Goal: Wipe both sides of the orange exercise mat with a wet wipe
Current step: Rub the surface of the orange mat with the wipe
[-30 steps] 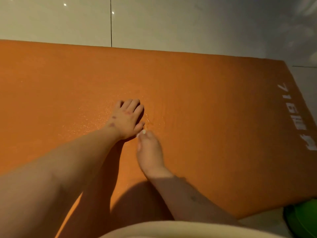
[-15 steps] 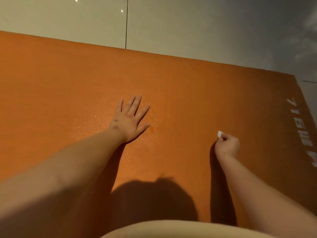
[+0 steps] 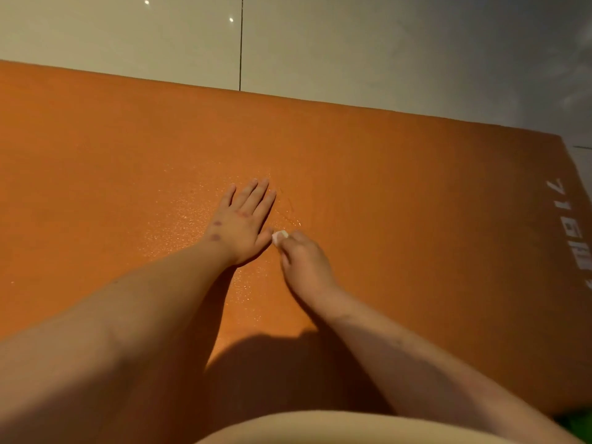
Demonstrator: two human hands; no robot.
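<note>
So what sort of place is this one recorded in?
Likely an indoor room, home or gym, cannot tell which: an orange exercise mat lies flat on a glossy pale tiled floor reflecting small lights; the right hand presses a wet wipe to it.

Note that your right hand (image 3: 304, 264) covers most of the wet wipe (image 3: 280, 235). The orange mat (image 3: 416, 219) runs off the left edge; its white lettering (image 3: 574, 232) is cut off, unreadable.
</note>
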